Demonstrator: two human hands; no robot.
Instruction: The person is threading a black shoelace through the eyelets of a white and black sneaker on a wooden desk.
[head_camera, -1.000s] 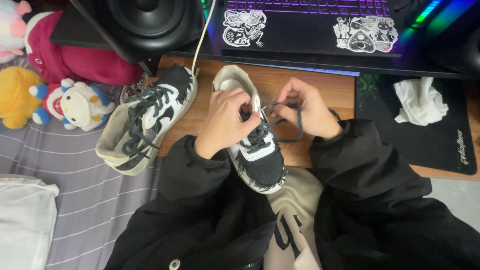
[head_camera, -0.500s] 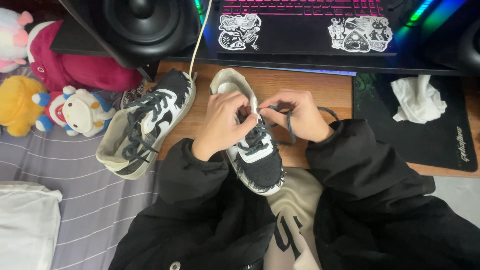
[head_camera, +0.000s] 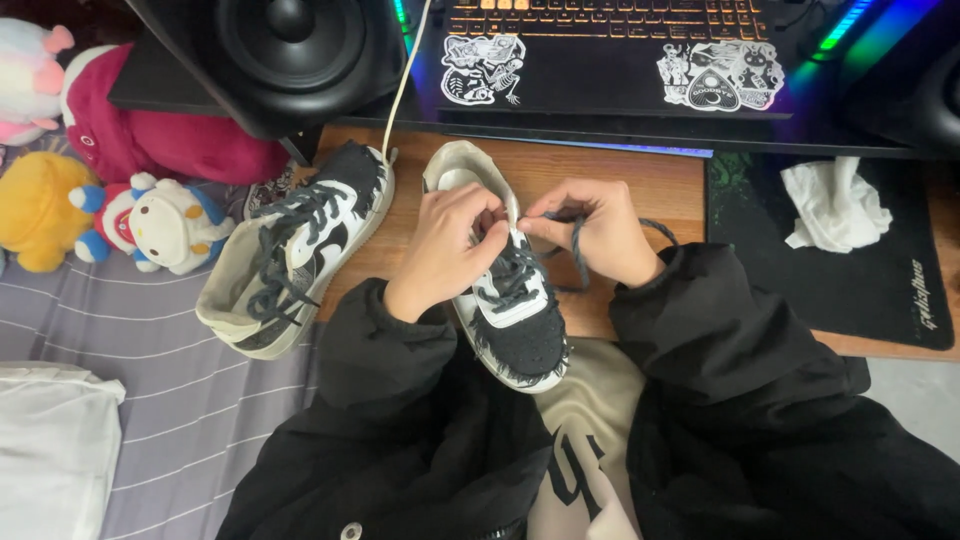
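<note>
A black-and-white shoe (head_camera: 512, 300) with a fuzzy, frayed black toe lies across the front edge of the wooden desk (head_camera: 640, 185), its toe hanging past the edge over the person's lap. The left hand (head_camera: 447, 243) curls over the shoe's upper, fingers bunched together at the lace holes; what they pinch is hidden. The right hand (head_camera: 592, 228) has thumb and forefinger pressed shut on a dark cord lace (head_camera: 580, 258), which loops down beside the shoe. A second shoe (head_camera: 295, 250), same colours, lies tilted at the desk's left edge, partly on striped cloth (head_camera: 160, 390). Soft plush toys (head_camera: 150, 215) sit left; a crumpled tissue (head_camera: 835, 205) rests on the black mat (head_camera: 880, 290).
</note>
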